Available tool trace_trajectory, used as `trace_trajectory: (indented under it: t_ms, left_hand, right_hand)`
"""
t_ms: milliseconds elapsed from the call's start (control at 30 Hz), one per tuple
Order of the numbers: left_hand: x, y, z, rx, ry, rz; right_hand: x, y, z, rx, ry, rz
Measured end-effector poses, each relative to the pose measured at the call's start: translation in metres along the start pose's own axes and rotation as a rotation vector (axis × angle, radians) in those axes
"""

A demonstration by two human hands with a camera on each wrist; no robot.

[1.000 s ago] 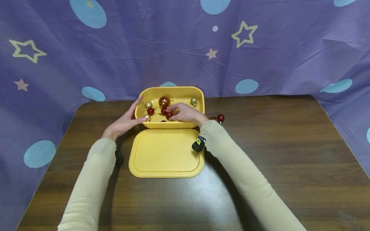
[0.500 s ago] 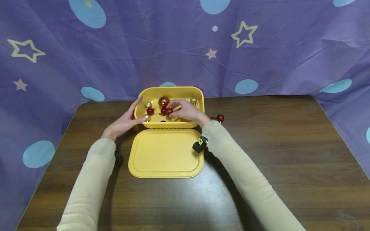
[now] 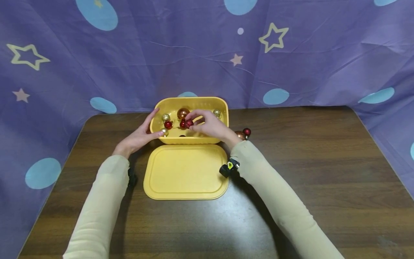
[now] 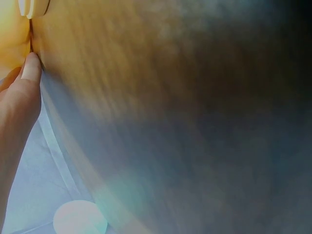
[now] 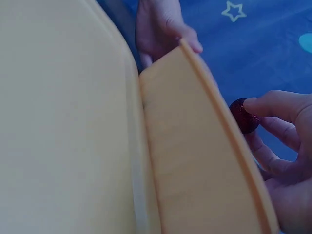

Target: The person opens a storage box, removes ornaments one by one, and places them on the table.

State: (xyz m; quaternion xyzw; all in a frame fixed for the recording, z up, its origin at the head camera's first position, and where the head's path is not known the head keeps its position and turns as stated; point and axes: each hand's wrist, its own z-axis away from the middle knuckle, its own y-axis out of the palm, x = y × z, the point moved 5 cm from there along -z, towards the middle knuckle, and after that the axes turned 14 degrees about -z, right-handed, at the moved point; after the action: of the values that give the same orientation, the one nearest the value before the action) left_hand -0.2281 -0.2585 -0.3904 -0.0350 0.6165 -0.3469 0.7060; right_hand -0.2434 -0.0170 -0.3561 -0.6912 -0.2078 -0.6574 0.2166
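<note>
The right hand (image 3: pixel 210 125) is over the inside of a yellow box (image 3: pixel 207 140), pinching a dark red glittery ball (image 3: pixel 189 124); the right wrist view shows this ball (image 5: pixel 244 116) between thumb and fingers, partly behind the box wall (image 5: pixel 195 141). The left hand (image 3: pixel 136 138) grips the box's left end, thumb over the front rim. Inside the box lie a copper ball (image 3: pixel 183 113), red balls (image 3: pixel 168 125), and several gold balls (image 3: pixel 166 117). In the left wrist view the left hand (image 4: pixel 22 97) touches the box's outside.
A yellow lid (image 3: pixel 185 172) lies flat on the wooden table (image 3: pixel 310 172) in front of the box. Right of the box rest a copper ball (image 3: pixel 240 135) and a dark red ball (image 3: pixel 247 132). A purple patterned cloth (image 3: pixel 200 54) hangs behind the table.
The right hand has risen slightly within the box, moving the dark red ball a little away from the front wall. The right forearm has shifted right; the left hand stays on the box.
</note>
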Motion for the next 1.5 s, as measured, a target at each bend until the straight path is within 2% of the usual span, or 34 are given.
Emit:
trace_trajectory:
  t_ms: [167,500,700,1000,1233,1500]
  left_hand:
    - [-0.002,0.000,0.001,0.001,0.003,-0.006]
    - [0.002,-0.001,-0.002,-0.007,0.008,-0.015]
    - [0.000,-0.002,0.001,-0.004,0.016,-0.006]
    - [0.001,-0.002,0.000,-0.004,0.012,0.001]
    - [0.003,0.000,-0.001,-0.007,0.011,0.004]
    - [0.002,0.000,-0.002,-0.008,0.016,-0.005]
  right_hand:
    - [0.007,0.000,0.009,-0.014,-0.071,-0.031]
    - [0.007,-0.012,0.032,-0.052,-0.079,-0.125]
    - [0.011,-0.018,0.044,-0.075,-0.068,-0.106]
    - [0.012,-0.040,0.062,-0.062,-0.121,-0.056]
    - [0.011,-0.054,0.078,-0.092,-0.114,-0.037]
    - [0.004,-0.074,0.094,-0.163,-0.118,-0.038]
